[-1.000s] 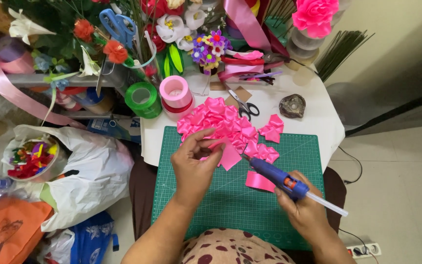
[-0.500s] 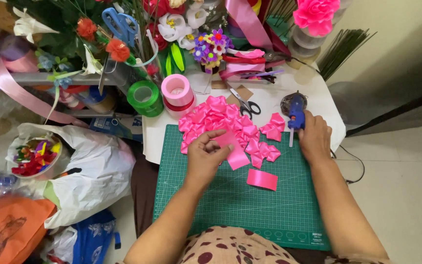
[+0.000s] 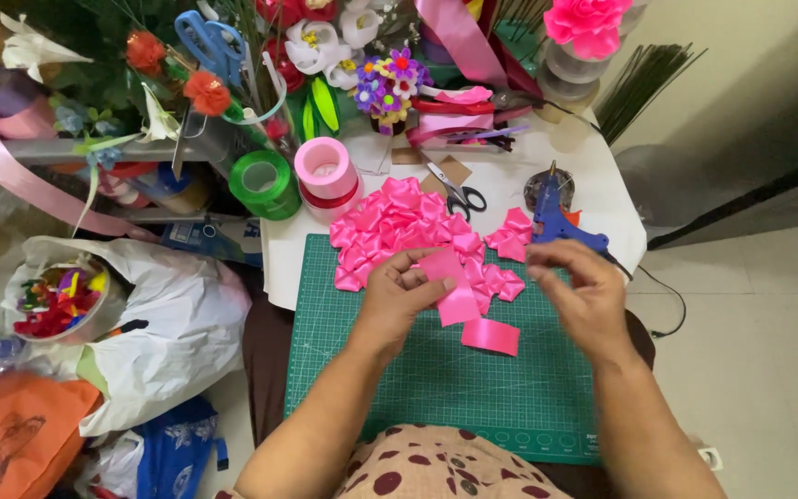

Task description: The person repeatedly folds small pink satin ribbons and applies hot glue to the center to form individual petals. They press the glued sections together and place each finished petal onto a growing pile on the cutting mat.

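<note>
Left hand is closed on a pink ribbon strip, thumb and fingers pinching its upper end so that the strip hangs down over the green cutting mat; the pinch keeps the strip clear of the mat and presented toward the other hand. Right hand is just beside the strip, fingers loosely spread and holding nothing; it is apart from the ribbon by a small gap.

A second, shorter pink ribbon piece lies flat on the mat directly below the held strip, within easy reach of either hand. A heap of folded pink ribbon petals sits at the far edge of the mat, partly on the white tabletop, gathered in one place away from the working area. A blue glue gun stands on its rest behind the right hand, nozzle up, evidently parked so the tip touches nothing. Black-handled scissors lie on the tabletop beyond the heap.

A pink ribbon roll and a green ribbon roll stand at the tabletop's left corner. Artificial flowers crowd the back. A white plastic bag lies on the floor to the left.
</note>
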